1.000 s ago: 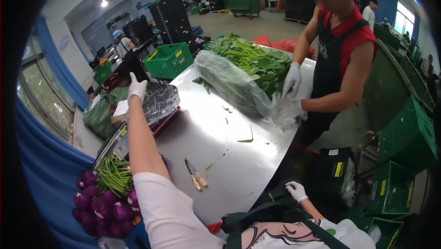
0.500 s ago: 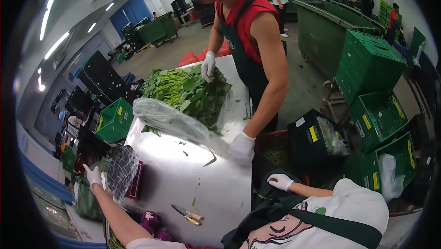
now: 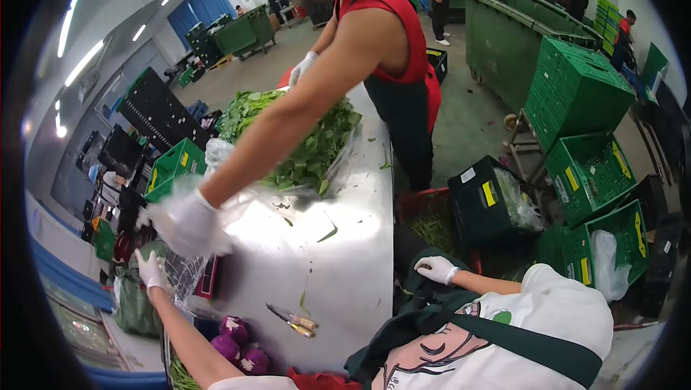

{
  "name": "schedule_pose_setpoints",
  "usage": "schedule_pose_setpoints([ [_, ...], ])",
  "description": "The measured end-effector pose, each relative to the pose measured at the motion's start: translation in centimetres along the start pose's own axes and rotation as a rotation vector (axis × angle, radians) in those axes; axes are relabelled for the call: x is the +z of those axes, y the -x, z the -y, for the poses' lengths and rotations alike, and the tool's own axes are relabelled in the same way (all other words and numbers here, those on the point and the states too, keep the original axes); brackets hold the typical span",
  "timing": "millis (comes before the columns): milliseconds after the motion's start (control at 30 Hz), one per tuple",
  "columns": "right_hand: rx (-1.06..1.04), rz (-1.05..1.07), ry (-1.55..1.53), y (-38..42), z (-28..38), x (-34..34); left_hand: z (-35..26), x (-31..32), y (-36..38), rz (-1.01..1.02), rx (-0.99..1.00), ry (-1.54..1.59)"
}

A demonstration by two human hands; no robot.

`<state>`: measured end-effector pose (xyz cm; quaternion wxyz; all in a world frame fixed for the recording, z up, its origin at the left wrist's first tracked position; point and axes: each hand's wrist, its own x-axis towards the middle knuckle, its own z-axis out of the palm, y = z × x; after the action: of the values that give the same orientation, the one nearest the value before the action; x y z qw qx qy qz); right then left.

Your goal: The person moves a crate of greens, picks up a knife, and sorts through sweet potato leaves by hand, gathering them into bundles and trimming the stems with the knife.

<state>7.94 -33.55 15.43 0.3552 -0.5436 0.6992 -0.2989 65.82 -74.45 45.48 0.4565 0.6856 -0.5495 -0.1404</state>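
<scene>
My left hand [image 3: 152, 273], in a white glove, is stretched out at the left of the table with thumb and fingers apart. It is beside a green bag [image 3: 137, 304] and crinkled clear plastic film [image 3: 188, 275]. My right hand [image 3: 436, 270], also gloved, lies on the dark green apron [image 3: 410, 318] over my lap, fingers loosely extended and holding nothing. Two knives [image 3: 294, 319] with light handles lie on the metal table [image 3: 345, 275]. Round purple vegetables [image 3: 234, 329] are grouped near my left forearm. A heap of leafy greens [image 3: 309, 142] covers the table's far end.
Across the table a co-worker's arm [image 3: 288, 116] reaches over the greens, its gloved hand [image 3: 188, 221] blurred close to my left hand. Green crates [image 3: 586, 88] are stacked at right, beside a large green bin [image 3: 504, 52]. A black crate [image 3: 482, 203] stands by the table's right edge.
The co-worker's gloved hand has swung from the table's right edge to the left, taking the clear plastic with it. My left hand has shifted slightly; my right hand stays on the apron.
</scene>
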Motion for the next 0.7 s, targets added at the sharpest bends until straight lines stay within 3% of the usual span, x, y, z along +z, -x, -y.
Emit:
schedule_pose_setpoints([
  [67,0.011,-0.009,-0.014,0.2,0.0,0.4,-2.1,2.3,5.1,-0.001,0.206,0.151],
  [133,0.044,-0.003,0.047,0.3,0.8,0.6,-2.7,5.0,11.7,-0.013,0.402,0.026],
  [167,0.038,-0.011,0.035,0.4,1.2,0.6,-6.9,6.4,18.5,-0.027,0.582,0.081],
  [200,0.037,-0.006,0.058,0.3,1.6,0.8,-3.7,8.2,21.0,0.244,0.174,0.209],
  [233,0.022,0.008,0.052,0.2,1.8,1.0,-4.4,10.4,25.6,0.252,0.401,0.271],
  [267,0.007,0.027,0.046,0.0,2.0,1.2,-3.7,12.1,29.3,0.295,0.528,0.137],
  [333,-0.01,0.089,0.033,-0.5,2.5,1.8,0.1,15.5,35.5,0.588,0.161,0.106],
  [400,-0.068,0.121,0.028,-0.9,3.5,2.1,3.8,18.8,40.2,0.644,-0.02,0.23],
  [500,-0.13,0.142,0.026,-1.8,4.7,2.0,4.2,20.8,44.3,0.556,-0.176,0.285],
  [600,-0.106,0.154,0.03,-2.7,5.9,1.6,4.0,21.5,45.9,0.294,0.324,-0.178],
  [633,-0.111,0.141,0.008,-3.2,5.2,2.1,4.3,21.8,46.4,0.417,0.221,-0.112],
  [700,-0.179,0.041,0.022,-4.1,5.1,2.9,4.3,22.5,47.7,0.408,0.3,-0.182],
])
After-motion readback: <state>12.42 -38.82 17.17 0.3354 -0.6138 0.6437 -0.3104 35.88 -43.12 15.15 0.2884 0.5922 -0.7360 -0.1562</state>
